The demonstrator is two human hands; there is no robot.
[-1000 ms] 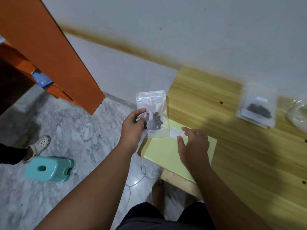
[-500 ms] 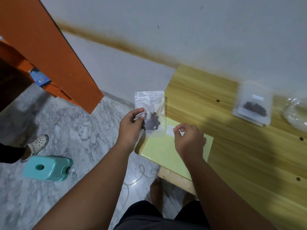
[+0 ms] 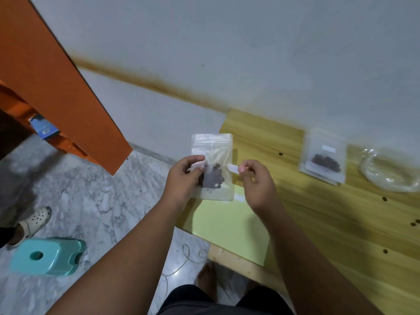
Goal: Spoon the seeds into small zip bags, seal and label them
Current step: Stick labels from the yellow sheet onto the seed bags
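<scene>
Gripping 1 seed bag (image 3: pixel 212 146), the left hand (image 3: pixel 184 178) sits beside the right hand (image 3: pixel 256 185) — pinching 1 label (image 3: pixel 233 167).

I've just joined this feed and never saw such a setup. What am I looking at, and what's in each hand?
There is no machine here: a person works with bare hands, and the picture comes from a camera worn on the head, looking down. The left hand holds up a clear zip bag with dark seeds inside. The right hand pinches a small white label close by its right edge. Below are a wooden table and a pale green sheet. Farther right, more seed bags lie stacked, the top one labelled, by some clear plastic.
</scene>
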